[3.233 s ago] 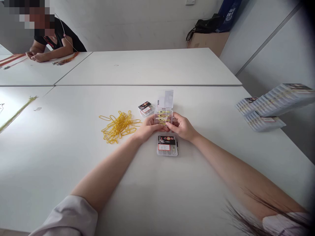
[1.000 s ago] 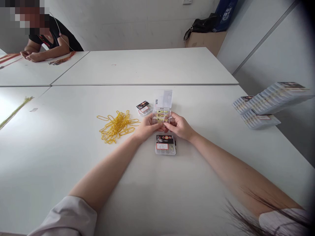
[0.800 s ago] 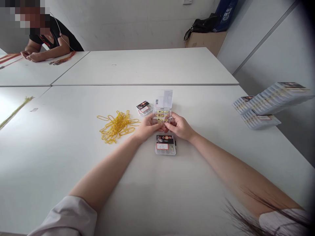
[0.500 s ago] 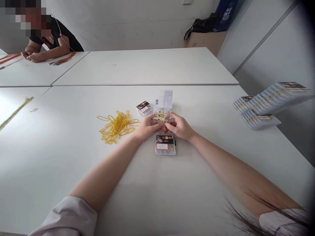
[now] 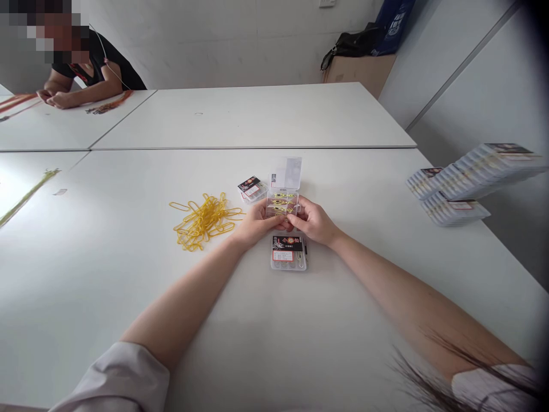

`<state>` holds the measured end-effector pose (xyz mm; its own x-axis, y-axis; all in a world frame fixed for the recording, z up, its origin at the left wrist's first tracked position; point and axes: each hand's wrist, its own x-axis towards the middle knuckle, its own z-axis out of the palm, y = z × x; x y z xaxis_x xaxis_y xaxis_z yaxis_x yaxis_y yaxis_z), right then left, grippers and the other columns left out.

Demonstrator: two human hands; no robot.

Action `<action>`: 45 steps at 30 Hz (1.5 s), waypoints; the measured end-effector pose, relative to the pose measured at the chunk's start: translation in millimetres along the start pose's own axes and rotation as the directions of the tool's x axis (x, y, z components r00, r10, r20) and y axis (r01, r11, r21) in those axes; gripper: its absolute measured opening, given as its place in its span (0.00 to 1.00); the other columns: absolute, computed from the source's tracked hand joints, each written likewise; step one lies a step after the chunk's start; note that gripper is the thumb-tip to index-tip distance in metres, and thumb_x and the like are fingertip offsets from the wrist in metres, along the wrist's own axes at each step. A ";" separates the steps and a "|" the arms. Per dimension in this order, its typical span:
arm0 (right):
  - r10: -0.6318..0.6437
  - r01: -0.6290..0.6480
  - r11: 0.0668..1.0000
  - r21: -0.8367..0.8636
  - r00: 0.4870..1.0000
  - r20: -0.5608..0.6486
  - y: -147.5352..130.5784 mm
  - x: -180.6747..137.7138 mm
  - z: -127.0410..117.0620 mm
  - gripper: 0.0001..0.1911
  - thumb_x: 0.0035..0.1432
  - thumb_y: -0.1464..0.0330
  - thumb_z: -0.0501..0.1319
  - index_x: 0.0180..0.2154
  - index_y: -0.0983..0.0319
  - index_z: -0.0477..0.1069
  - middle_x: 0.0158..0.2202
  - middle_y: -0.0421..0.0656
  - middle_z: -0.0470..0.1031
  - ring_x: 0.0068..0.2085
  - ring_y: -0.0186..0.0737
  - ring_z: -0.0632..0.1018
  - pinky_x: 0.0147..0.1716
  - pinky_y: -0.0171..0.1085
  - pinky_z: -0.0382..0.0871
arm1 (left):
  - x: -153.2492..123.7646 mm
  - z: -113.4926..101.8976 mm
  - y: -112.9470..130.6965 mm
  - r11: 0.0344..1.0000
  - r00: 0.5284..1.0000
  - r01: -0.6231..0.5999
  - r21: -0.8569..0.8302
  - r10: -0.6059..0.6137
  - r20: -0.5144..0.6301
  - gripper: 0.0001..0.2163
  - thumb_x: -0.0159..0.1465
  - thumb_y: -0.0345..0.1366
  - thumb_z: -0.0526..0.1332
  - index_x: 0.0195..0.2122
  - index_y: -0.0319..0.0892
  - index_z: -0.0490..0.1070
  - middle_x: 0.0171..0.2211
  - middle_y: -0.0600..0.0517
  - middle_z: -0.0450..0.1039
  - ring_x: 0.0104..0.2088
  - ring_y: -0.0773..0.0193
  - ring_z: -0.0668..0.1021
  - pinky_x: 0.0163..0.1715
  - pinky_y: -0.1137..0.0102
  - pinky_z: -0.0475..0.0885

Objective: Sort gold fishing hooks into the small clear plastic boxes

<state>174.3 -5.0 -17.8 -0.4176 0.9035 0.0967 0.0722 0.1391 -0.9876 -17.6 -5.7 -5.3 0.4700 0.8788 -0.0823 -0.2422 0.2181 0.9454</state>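
A small clear plastic box (image 5: 284, 173) with its lid raised is held between my two hands. Yellow-green looped pieces lie in its compartments. My left hand (image 5: 257, 223) grips the box's left side, thumb at the front edge. On the right side, my right hand (image 5: 315, 220) holds it with curled fingers, its thumb close to the left one. Just in front of the hands lies a closed clear box (image 5: 289, 260) with a black and red label. Beyond my left hand sit closed boxes (image 5: 253, 187), one partly over another. Left of that hand spreads a pile of yellow loops (image 5: 206, 220).
Many closed boxes stand in stacked rows (image 5: 469, 174) at the table's right edge. Yellow-green strands (image 5: 30, 194) lie far left. Across the table a person (image 5: 98, 74) leans on it beside orange strands (image 5: 114, 104). A cardboard box (image 5: 360, 71) carries a black bag (image 5: 354, 43).
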 end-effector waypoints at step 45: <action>0.010 -0.010 1.000 -0.022 1.000 0.001 -1.0 0.2 0.0 0.21 0.60 0.64 0.62 0.55 0.60 0.67 0.35 0.41 0.80 0.32 0.39 0.80 0.35 0.39 0.78 | -0.8 2.8 2.3 1.000 0.999 0.017 -0.010 -0.017 -0.046 0.21 0.53 0.39 0.73 0.44 0.38 0.70 0.32 0.50 0.80 0.31 0.65 0.82 0.37 0.69 0.77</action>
<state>174.1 -5.0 -16.8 -0.4177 0.9045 0.0863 0.0962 0.1385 -0.9857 -16.1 -7.2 -2.2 0.4342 0.8937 -0.1132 -0.2426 0.2370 0.9407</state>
